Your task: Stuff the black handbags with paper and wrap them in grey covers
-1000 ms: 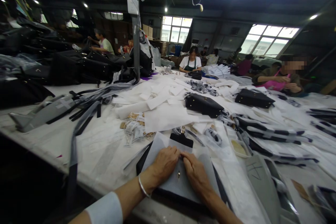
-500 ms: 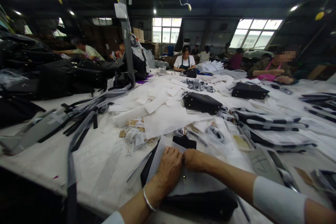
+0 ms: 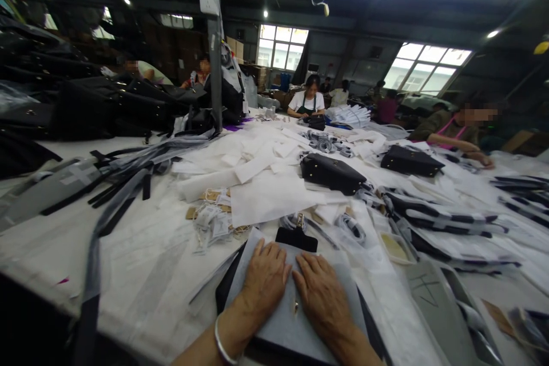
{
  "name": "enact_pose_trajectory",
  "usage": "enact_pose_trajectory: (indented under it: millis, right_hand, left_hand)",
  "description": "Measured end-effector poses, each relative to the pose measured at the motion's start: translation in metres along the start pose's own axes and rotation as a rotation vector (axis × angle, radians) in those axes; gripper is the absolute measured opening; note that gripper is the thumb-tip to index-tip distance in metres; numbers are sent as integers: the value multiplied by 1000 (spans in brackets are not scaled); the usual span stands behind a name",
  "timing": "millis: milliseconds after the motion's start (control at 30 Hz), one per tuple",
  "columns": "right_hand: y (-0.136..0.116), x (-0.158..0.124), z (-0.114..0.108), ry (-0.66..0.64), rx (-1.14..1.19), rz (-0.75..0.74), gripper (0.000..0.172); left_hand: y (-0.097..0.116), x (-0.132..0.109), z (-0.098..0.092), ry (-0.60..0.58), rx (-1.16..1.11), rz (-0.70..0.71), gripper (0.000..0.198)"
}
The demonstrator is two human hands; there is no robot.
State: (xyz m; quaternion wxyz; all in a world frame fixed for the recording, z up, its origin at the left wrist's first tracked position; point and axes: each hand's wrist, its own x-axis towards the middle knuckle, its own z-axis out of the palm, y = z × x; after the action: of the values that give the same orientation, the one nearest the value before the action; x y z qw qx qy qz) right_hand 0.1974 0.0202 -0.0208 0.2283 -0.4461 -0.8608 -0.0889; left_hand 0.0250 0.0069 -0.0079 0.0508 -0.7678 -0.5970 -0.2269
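My left hand (image 3: 265, 281) and right hand (image 3: 321, 304) lie flat side by side, fingers together and pointing forward, pressing down on a grey sheet (image 3: 330, 274). Neither hand pinches anything. A narrow gap separates the two hands, and a gold stud (image 3: 295, 306) shows below it. The sheet lies over a black handbag (image 3: 226, 294), which rests flat on the worktop (image 3: 141, 263) near its front edge. The bag's dark body shows past the sheet's left edge. A black tab (image 3: 295, 238) with a metal buckle (image 3: 299, 221) projects beyond the sheet's far edge. A bangle (image 3: 219, 340) circles my left wrist.

Clearances are as follows. Front: the worktop edge runs just below my wrists. Far side: a pile of tags (image 3: 213, 224) lies near the tab. Right: a small tray (image 3: 392, 247) and a grey panel (image 3: 433, 303) lie near the bag. Left: a grey strap (image 3: 88, 291) lies well apart, with white sheeting between it and the bag.

Change from the earlier frame: my right hand reached in from the right, sleeve in view, its fingertips against my left hand. It now lies flat beside the left hand, with the forearm coming up from below.
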Motion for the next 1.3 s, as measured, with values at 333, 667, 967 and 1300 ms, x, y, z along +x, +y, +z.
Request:
enact_pose_trajectory:
  millis: [333, 667, 967, 1300]
  right_hand:
    - [-2, 10, -13, -85, -1, 112, 40]
    - [-1, 8, -12, -10, -8, 131, 56]
    - [-3, 8, -18, 28, -25, 115, 51]
    - [2, 16, -1, -111, -65, 404, 39]
  left_hand:
    - [1, 6, -7, 34, 50, 9, 13]
    - [-1, 9, -7, 49, 43, 76, 24]
    - [-3, 8, -5, 35, 33, 50, 23]
    - [3, 13, -7, -6, 67, -8, 18]
